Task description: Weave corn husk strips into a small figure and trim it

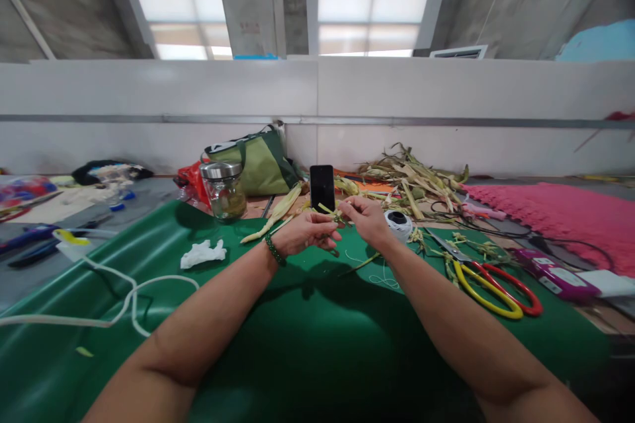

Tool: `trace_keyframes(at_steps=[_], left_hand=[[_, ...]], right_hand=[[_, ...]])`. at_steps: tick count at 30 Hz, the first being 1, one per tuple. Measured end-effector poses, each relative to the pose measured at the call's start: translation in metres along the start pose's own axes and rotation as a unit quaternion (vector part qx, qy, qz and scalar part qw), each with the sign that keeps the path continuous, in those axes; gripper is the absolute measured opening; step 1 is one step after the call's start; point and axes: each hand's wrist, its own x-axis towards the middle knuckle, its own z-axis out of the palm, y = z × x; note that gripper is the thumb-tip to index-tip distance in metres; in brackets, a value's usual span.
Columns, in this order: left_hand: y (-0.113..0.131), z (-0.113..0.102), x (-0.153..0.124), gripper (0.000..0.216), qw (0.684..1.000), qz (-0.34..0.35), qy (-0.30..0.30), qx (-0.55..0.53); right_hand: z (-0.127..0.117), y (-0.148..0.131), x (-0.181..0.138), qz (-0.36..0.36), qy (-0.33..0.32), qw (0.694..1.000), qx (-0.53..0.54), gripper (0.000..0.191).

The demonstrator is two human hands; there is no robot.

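Above the green mat (pixel 317 357), my left hand (pixel 308 232) and my right hand (pixel 366 217) meet around a small piece of yellow-green corn husk strips (pixel 328 211). The left fingers pinch it from one side, and the right thumb and fingertips close on its other side. Fingers cover part of the piece, so its exact shape is unclear. Directly behind the hands stands a dark phone (pixel 322 186). A spool of white string (pixel 398 225) sits beside my right wrist, with loose thread (pixel 384 277) on the mat below. One pale husk (pixel 278 211) lies behind my left hand.
Scissors with red and yellow handles (pixel 489 281) lie at right, near a purple device (pixel 555 274). A heap of dry husks (pixel 411 175) is at the back. On the left are a glass jar (pixel 223 192), a green bag (pixel 262 162), crumpled tissue (pixel 203 254) and a white cable (pixel 133 294).
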Motion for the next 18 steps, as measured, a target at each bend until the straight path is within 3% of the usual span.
trace_keyframes(at_steps=[4, 10, 15, 18], left_hand=[[0.001, 0.0, -0.001, 0.037, 0.999, -0.014, -0.007, 0.042], [0.003, -0.003, -0.003, 0.045, 0.992, -0.068, -0.047, 0.098], [0.008, -0.015, -0.005, 0.048, 0.955, -0.109, -0.161, 0.222], [0.012, -0.019, -0.005, 0.049, 0.948, -0.049, -0.156, 0.272]], right_hand=[[-0.001, 0.0, -0.002, -0.045, 0.0, 0.997, -0.066, 0.029], [-0.004, 0.006, 0.002, -0.033, 0.038, 0.998, -0.044, 0.034], [-0.011, 0.012, 0.009, -0.023, 0.081, 0.996, 0.004, 0.038], [-0.01, 0.012, 0.009, -0.021, 0.097, 0.995, 0.015, 0.038]])
